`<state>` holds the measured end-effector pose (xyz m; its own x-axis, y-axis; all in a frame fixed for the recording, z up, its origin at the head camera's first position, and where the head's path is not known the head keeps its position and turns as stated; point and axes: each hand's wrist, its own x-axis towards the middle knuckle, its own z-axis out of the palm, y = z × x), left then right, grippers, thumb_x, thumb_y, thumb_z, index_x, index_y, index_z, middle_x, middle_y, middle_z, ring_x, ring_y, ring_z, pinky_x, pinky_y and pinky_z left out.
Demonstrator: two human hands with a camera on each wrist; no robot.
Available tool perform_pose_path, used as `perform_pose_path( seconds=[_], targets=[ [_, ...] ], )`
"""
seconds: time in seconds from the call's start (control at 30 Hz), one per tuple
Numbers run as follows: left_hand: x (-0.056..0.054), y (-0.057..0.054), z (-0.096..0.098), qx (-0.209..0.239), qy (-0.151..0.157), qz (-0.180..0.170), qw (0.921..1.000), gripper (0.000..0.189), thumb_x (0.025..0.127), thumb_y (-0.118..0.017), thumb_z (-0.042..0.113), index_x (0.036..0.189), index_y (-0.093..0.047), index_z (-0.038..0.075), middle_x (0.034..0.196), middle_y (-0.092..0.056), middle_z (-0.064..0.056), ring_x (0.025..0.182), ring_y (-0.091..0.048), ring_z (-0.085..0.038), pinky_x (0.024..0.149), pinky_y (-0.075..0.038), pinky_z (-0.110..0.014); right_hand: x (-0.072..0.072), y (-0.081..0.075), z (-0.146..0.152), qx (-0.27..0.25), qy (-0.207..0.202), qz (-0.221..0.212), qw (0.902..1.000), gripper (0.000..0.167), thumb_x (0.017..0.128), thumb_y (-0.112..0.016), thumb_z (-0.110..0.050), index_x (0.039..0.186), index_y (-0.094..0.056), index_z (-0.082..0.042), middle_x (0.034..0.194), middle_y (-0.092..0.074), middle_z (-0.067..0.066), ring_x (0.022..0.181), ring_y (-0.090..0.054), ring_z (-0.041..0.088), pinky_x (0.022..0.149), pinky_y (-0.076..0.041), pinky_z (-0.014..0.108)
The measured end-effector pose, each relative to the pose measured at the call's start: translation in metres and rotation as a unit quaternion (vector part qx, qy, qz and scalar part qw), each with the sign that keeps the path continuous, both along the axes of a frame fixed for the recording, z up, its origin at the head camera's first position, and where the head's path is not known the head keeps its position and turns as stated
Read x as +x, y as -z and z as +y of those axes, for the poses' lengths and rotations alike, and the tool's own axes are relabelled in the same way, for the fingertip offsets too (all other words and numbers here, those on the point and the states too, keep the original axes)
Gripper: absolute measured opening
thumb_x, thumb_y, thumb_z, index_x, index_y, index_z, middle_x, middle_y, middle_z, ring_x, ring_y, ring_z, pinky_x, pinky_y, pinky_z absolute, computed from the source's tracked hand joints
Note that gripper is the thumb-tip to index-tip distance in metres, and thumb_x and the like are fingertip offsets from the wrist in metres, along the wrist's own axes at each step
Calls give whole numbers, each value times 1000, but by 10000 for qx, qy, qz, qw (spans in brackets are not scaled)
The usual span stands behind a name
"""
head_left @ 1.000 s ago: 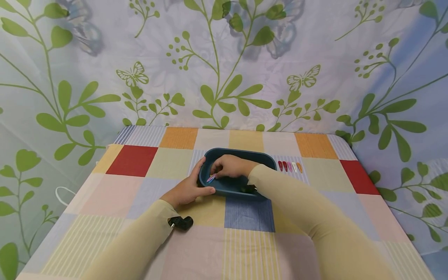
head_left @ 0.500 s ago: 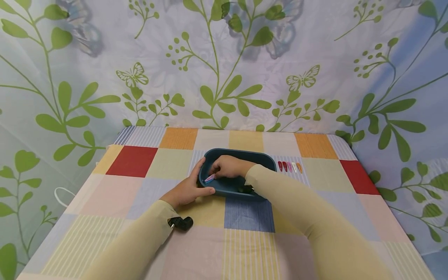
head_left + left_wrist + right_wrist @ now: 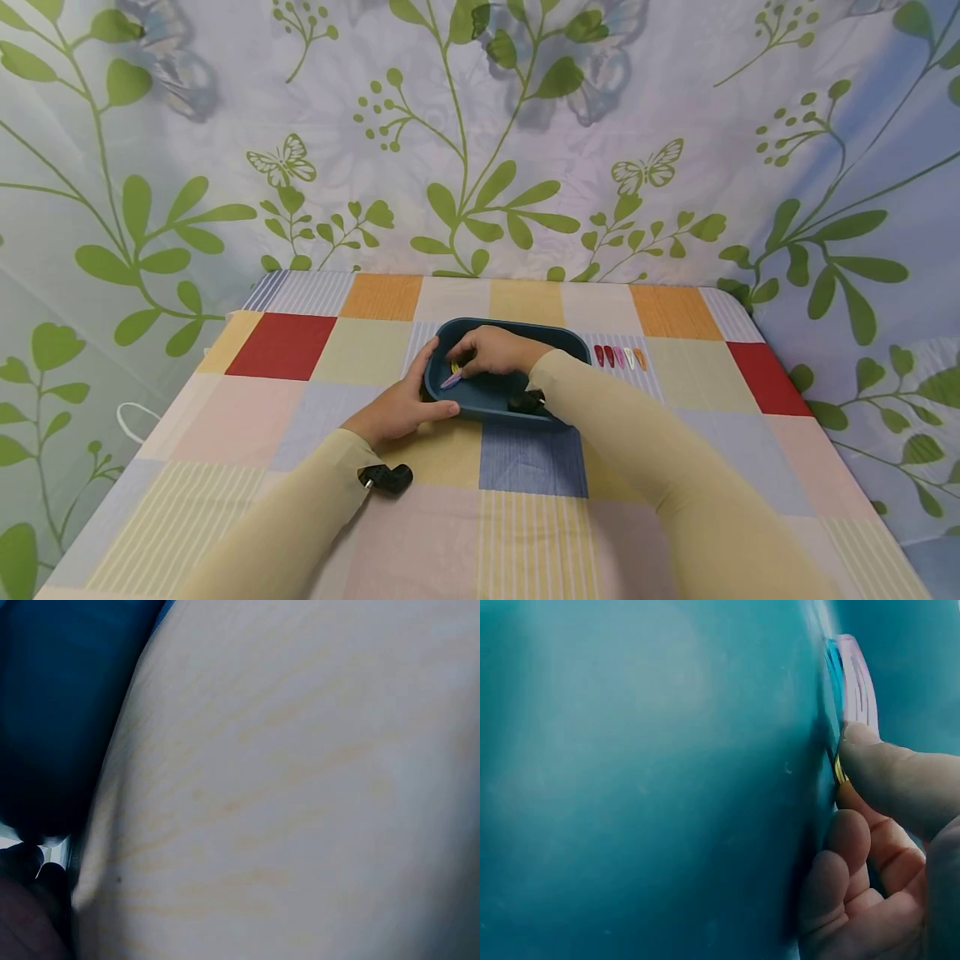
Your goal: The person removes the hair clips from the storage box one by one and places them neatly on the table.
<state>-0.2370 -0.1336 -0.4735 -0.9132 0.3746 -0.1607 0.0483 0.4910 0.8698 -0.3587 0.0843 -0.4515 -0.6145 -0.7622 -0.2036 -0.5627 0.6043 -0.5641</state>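
While my left hand [image 3: 397, 406] braces the near left corner of the dark blue tray [image 3: 487, 395], its fingers lie stretched up along the left end and its thumb points along the near side, spread well away from them. The left wrist view is too dark and blurred for me to tell more of those fingertips. My right hand [image 3: 495, 348] reaches down inside the tray, toward its left end, with the palm turned in. There my thumb [image 3: 892, 776] presses its tip on the lower end of a pink hair clip [image 3: 860, 686], and my forefinger curls in close below, so the two pinch it with only a narrow gap. Just beside it shows a blue hair clip [image 3: 833, 671], and a bit of a yellow hair clip [image 3: 841, 771] peeks out between thumb and forefinger; whether I grip these too, I can't tell. My other fingers [image 3: 847, 836] are folded toward the palm. Beyond the tray's right end, a row of five hair clips [image 3: 619, 357], two red, one pink, one white and one orange, lies on the patchwork tablecloth [image 3: 534, 462].
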Motion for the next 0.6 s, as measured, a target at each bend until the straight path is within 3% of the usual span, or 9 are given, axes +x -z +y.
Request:
perform_pose_path(
  seconds=[0.13, 0.33, 0.6],
  targets=[
    [1, 1, 1, 29, -17, -31, 10000, 115, 92, -81, 45, 168, 6, 43, 177, -10, -14, 155, -32, -38, 125, -27, -62, 0, 0, 2, 31, 74, -189, 9998, 41, 95, -79, -16, 136, -73, -15, 130, -75, 0, 122, -67, 16, 106, -53, 34],
    [0, 2, 1, -2, -26, 25, 10000, 115, 92, -80, 46, 168, 6, 42, 176, -14, -16, 148, -39, -37, 123, -31, -62, -1, 1, 4, -142, 145, -404, 9990, 39, 93, -80, -13, 131, -76, -13, 116, -78, 0, 106, -68, 11, 93, -56, 29],
    [0, 1, 1, -88, -36, 18, 10000, 116, 91, -80, 50, 168, 6, 41, 174, -17, -19, 140, -45, -37, 120, -35, -59, -1, 0, 5, -260, -164, -726, 9969, 30, 91, -80, -9, 121, -80, -13, 107, -78, -2, 96, -66, 10, 88, -56, 26]
  ],
)
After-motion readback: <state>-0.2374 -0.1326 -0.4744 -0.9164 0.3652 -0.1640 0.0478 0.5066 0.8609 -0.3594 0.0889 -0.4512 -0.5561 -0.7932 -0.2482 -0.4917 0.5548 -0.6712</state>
